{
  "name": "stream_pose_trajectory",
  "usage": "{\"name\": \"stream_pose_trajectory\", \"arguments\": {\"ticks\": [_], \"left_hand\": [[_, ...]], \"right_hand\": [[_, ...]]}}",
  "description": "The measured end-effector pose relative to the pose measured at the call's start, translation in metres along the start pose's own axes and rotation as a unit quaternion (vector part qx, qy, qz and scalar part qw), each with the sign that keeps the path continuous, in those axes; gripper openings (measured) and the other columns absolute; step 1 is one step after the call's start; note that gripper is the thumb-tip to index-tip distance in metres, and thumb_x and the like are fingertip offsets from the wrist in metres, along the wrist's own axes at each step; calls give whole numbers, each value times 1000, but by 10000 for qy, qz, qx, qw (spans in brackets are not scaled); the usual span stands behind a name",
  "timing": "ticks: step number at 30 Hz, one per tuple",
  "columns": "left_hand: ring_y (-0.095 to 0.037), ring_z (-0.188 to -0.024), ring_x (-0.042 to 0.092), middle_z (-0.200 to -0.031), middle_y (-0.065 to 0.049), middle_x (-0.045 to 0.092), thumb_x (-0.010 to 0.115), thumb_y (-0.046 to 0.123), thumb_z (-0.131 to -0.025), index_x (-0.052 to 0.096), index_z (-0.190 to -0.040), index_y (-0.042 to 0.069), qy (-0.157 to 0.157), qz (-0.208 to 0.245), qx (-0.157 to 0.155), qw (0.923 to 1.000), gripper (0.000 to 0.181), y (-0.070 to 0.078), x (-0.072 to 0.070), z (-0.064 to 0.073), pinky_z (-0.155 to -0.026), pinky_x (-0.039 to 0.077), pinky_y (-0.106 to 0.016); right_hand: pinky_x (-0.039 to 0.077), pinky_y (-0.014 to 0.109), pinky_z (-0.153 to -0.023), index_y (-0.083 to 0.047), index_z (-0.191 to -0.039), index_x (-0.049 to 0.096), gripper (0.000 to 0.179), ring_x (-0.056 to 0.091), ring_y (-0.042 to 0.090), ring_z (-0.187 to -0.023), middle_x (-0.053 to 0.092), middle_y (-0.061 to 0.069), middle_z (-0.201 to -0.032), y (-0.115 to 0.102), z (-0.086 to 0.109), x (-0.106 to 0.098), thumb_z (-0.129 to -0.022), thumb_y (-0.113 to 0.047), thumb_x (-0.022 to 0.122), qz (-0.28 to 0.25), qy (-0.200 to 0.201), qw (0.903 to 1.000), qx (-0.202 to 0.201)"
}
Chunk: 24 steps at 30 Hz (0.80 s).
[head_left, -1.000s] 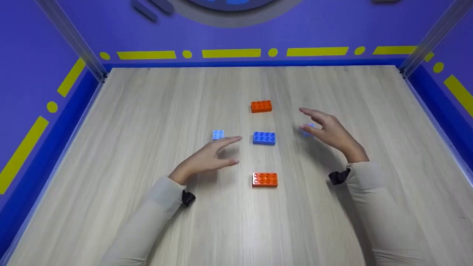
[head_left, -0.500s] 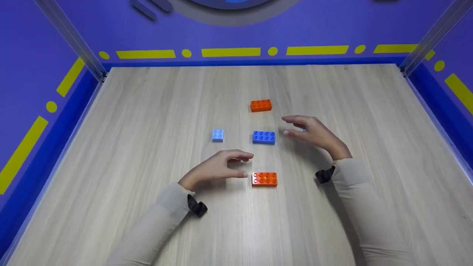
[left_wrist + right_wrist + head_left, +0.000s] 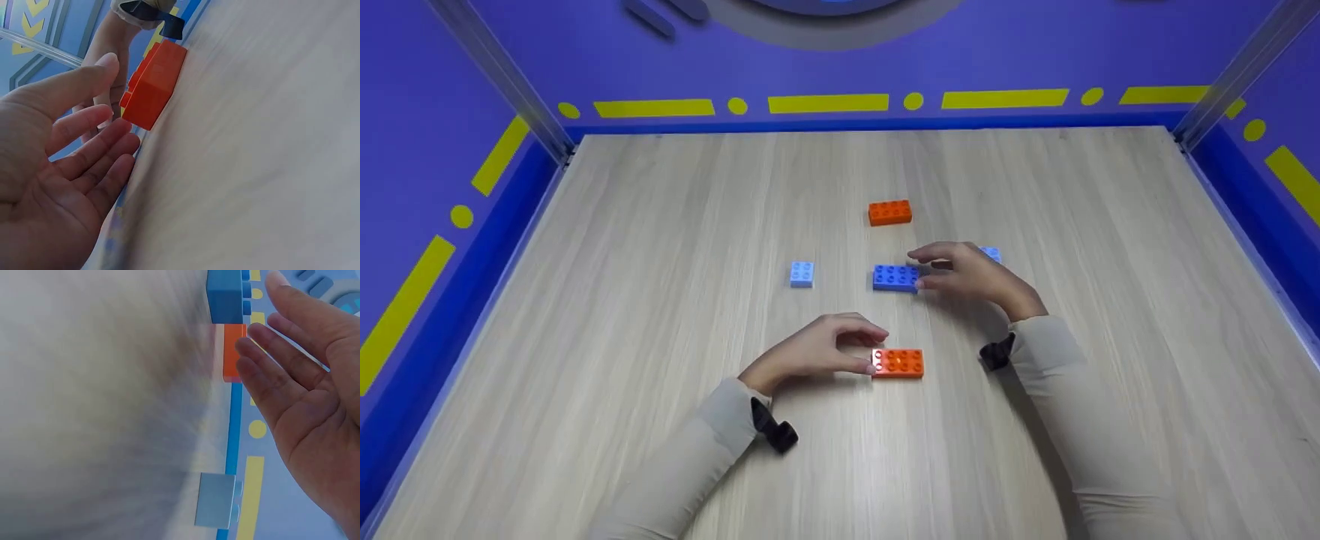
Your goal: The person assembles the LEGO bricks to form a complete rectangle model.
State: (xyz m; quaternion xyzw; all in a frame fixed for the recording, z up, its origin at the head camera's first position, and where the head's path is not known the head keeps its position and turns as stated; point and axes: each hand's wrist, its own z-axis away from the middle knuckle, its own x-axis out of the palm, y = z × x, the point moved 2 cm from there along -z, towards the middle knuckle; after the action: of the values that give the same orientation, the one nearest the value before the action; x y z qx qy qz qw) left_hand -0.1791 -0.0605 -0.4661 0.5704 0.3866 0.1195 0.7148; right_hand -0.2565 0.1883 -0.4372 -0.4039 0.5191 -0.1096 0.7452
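Note:
My left hand is at the left end of the nearer orange brick, thumb and fingers apart with a gap between them. In the left wrist view that orange brick lies just beyond the fingertips, studs facing the hand's side. My right hand reaches the right end of the dark blue brick, its thumb and fingers also parted. The right wrist view has the blue brick near the thumb tip, and nothing lies in the palm. Whether either hand touches its brick is hard to tell.
Another orange brick lies farther back on the wooden table. A small light blue brick sits left of centre. A second light blue brick is partly hidden behind the right hand. Blue-purple walls enclose the back and sides.
My left hand has come nearer and rightward, from beside the left light blue brick to the near orange brick. My right hand has moved left to the dark blue brick. The bricks stay put.

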Motion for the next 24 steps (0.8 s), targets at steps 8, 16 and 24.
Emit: {"name": "stream_pose_trajectory", "arguments": {"ticks": [8, 16, 24], "left_hand": [[-9, -107, 58, -114, 1, 67, 78, 21, -79, 67, -121, 11, -8, -162, 13, 9999, 44, 0, 5, -4, -99, 44, -26], [-8, -104, 57, -111, 3, 67, 79, 23, -78, 70, -116, 15, -92, -305, 4, 9995, 40, 1, 6, -4, -96, 44, -25], [-9, -100, 57, -108, 1, 67, 79, 22, -79, 71, -114, 14, -66, -459, 86, 9989, 37, 3, 7, -4, -91, 45, -24]], "right_hand": [[41, 46, -107, -6, -131, 59, 47, 53, 31, -126, 57, 13, -135, -1, -6, 7, -86, -13, 71, 202, -157, 9997, 35], [45, 46, -103, -3, -127, 61, 45, 57, 32, -120, 60, 16, -130, -3, -9, 9, -84, -11, 73, 259, -167, 9995, -115], [44, 47, -104, -5, -125, 63, 42, 57, 30, -118, 62, 15, -127, -5, -10, 11, -85, -12, 73, 405, -109, 9991, 15]]}}
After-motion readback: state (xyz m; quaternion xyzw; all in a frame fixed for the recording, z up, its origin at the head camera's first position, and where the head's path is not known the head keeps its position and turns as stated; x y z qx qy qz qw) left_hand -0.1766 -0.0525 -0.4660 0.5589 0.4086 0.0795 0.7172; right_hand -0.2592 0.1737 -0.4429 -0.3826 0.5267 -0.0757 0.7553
